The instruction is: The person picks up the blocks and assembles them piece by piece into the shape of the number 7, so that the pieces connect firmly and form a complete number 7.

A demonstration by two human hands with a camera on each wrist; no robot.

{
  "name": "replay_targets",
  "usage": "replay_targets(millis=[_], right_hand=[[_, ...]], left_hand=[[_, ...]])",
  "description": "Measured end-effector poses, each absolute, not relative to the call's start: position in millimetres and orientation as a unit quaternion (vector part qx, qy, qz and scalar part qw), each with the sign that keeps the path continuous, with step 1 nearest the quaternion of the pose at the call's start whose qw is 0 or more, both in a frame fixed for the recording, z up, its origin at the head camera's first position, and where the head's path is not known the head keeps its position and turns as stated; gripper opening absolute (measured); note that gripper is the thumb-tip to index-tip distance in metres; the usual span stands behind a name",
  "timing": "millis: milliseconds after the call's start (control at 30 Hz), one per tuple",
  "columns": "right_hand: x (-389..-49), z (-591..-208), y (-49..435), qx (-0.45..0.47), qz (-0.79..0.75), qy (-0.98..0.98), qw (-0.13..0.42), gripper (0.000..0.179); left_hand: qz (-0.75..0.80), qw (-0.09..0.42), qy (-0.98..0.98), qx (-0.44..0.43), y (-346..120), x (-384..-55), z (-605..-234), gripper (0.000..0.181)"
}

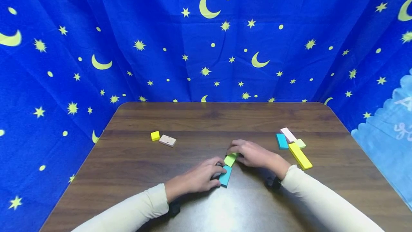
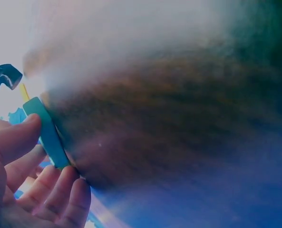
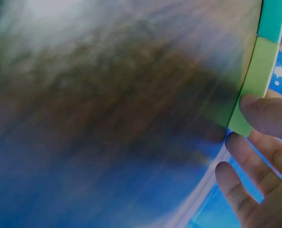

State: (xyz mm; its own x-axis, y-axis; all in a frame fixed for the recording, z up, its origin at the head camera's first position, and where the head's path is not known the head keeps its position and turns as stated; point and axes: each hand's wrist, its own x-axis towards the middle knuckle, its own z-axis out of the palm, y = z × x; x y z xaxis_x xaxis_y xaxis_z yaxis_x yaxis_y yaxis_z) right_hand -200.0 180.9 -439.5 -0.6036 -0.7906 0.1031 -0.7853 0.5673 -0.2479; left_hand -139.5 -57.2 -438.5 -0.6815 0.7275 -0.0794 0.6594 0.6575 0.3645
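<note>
Near the middle of the table, a teal block (image 1: 225,177) and a light green block (image 1: 230,159) lie end to end in a line. My left hand (image 1: 202,175) pinches the teal block between thumb and fingers. In the left wrist view the thumb lies along one side of the teal block (image 2: 48,135), with fingertips at its end. Around the far end of the green block, my right hand (image 1: 252,154) has its thumb and fingers. The right wrist view has the thumb on the side of the green block (image 3: 253,88), which meets the teal one.
At the left lie a yellow cube (image 1: 155,135) and a pale speckled block (image 1: 167,140). On the right is a group: a teal block (image 1: 281,141), a pink block (image 1: 288,135), a pale green block (image 1: 300,143) and a long yellow block (image 1: 300,156). A blue curtain (image 1: 173,28) surrounds the wooden table (image 1: 128,160).
</note>
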Motion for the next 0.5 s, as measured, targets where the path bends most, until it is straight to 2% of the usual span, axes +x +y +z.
replay_targets(millis=[500], right_hand=[[-203.5,-437.8,173.6,-0.452,-0.160,0.877,0.036,0.030]], left_hand=[[0.154,0.090,0.906,0.383,-58.9,-135.3,-438.6,0.043]])
